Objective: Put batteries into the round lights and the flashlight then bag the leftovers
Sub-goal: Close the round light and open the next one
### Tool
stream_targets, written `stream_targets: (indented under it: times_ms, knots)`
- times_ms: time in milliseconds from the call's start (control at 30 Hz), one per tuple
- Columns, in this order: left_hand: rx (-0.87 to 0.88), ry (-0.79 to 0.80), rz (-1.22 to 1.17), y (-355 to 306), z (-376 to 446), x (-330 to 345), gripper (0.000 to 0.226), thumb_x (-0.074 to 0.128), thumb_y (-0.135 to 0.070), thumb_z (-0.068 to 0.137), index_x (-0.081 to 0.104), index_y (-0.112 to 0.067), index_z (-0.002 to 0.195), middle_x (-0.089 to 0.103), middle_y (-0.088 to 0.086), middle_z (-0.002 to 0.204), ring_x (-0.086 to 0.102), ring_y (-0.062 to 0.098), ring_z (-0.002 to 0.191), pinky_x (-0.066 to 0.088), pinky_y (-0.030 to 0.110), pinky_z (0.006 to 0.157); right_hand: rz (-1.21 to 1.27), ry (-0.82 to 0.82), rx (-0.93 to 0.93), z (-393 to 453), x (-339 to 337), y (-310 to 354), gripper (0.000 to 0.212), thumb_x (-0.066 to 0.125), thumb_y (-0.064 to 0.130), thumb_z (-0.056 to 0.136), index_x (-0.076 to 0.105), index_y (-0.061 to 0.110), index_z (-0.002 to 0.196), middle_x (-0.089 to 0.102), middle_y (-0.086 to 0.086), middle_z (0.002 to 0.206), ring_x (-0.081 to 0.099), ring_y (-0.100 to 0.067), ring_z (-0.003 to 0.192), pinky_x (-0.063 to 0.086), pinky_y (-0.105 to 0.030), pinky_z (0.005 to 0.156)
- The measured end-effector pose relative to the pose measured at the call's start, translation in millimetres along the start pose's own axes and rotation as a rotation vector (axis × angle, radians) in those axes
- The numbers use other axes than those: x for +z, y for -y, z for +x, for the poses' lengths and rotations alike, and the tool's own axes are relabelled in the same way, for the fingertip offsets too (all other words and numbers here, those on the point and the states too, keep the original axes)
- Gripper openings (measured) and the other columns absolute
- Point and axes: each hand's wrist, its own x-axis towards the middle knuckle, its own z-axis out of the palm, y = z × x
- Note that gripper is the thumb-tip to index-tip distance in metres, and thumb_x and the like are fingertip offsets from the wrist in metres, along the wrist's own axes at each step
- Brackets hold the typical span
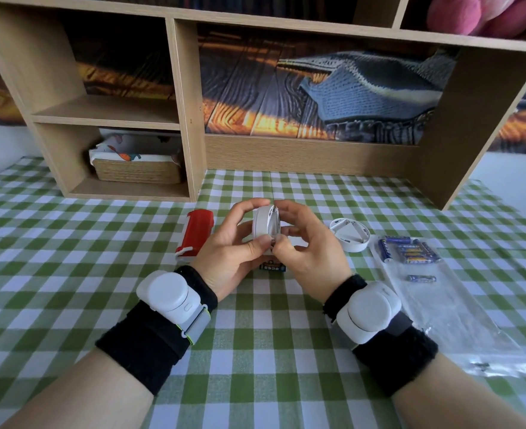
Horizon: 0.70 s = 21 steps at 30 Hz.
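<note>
Head view. Hands meet above the middle of the checked surface (pixel 255 351). Left hand (pixel 234 243) grips a white round light (pixel 265 224), held on edge, fingers curled over its top rim and thumb at its lower rim. Right hand (pixel 308 246) closes on the light's opposite face, thumb and forefinger pinching at the lower rim; what they pinch is too small to tell. Beneath the hands lies a dark battery pack (pixel 272 267), mostly hidden.

Red flashlight (pixel 195 235) lies just left of the left hand, on the surface. Second round light (pixel 350 235) lies open side up to the right, near the right hand but apart from it. Loose batteries (pixel 410 249) rest on the far end of a clear bag (pixel 460 320), which runs along the right side towards the near edge; one single battery (pixel 421 278) lies apart on it.

Wooden shelf (pixel 190 119) bounds the far edge. Bare cloth spreads in front of the wrists and to the left.
</note>
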Motion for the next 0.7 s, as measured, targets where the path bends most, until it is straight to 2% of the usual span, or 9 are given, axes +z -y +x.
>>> stream_targets:
  times_ms: [100,200,333,467,567,700]
  knots:
    - [-0.011,-0.021,-0.033,-0.3,1.0,-1.2,0.054,0.058,0.0,0.084,0.047,-0.013,0.136,0.063,0.022,0.106,0.065,0.033,0.097,0.056,0.042,0.084,-0.031,-0.028,-0.043,-0.1,0.1,2.1,0.043,0.06,0.017,0.09,0.054,0.039,0.127,0.06,0.021,0.119,0.058,0.001,0.108,0.051,-0.011,0.073]
    - [-0.03,-0.051,-0.066,0.1,1.4,-2.2,0.054,0.059,-0.003,0.085,0.046,-0.013,0.137,0.06,0.026,0.11,0.061,0.041,0.104,0.055,0.048,0.089,-0.124,-0.069,-0.156,-0.2,3.3,0.4,0.035,0.062,0.014,0.09,0.062,0.038,0.115,0.057,0.011,0.12,0.054,-0.002,0.111,0.047,-0.009,0.075]
    - [-0.038,-0.093,-0.107,-0.9,1.8,-1.6,0.052,0.061,-0.006,0.083,0.05,-0.015,0.133,0.06,0.02,0.106,0.063,0.033,0.097,0.056,0.048,0.088,-0.141,-0.065,-0.225,0.9,5.9,-4.9,0.022,0.067,0.017,0.09,0.07,0.031,0.107,0.063,0.008,0.111,0.058,-0.007,0.105,0.047,-0.012,0.078]
    - [-0.046,-0.107,-0.128,-0.4,2.4,-1.5,0.053,0.06,-0.006,0.083,0.048,-0.014,0.134,0.059,0.024,0.114,0.063,0.038,0.106,0.054,0.053,0.093,-0.103,-0.058,-0.196,0.7,2.7,-2.8,0.016,0.069,0.022,0.09,0.072,0.028,0.104,0.067,0.012,0.105,0.062,-0.006,0.1,0.05,-0.016,0.079]
    - [-0.059,-0.111,-0.201,-3.2,3.4,-0.4,0.051,0.06,-0.005,0.084,0.049,-0.013,0.134,0.063,0.023,0.115,0.064,0.039,0.107,0.054,0.054,0.092,-0.005,-0.1,-0.108,1.1,0.6,-2.6,0.013,0.067,0.021,0.092,0.068,0.032,0.098,0.071,0.011,0.094,0.066,-0.009,0.091,0.055,-0.027,0.078]
    - [-0.105,-0.178,-0.385,-8.1,4.3,-3.4,0.05,0.051,-0.011,0.093,0.044,-0.005,0.143,0.054,0.029,0.137,0.062,0.048,0.112,0.053,0.056,0.092,0.205,-0.135,-0.052,1.5,-8.9,-0.8,0.011,0.056,0.016,0.098,0.057,0.026,0.103,0.071,-0.004,0.094,0.07,-0.02,0.084,0.054,-0.036,0.059]
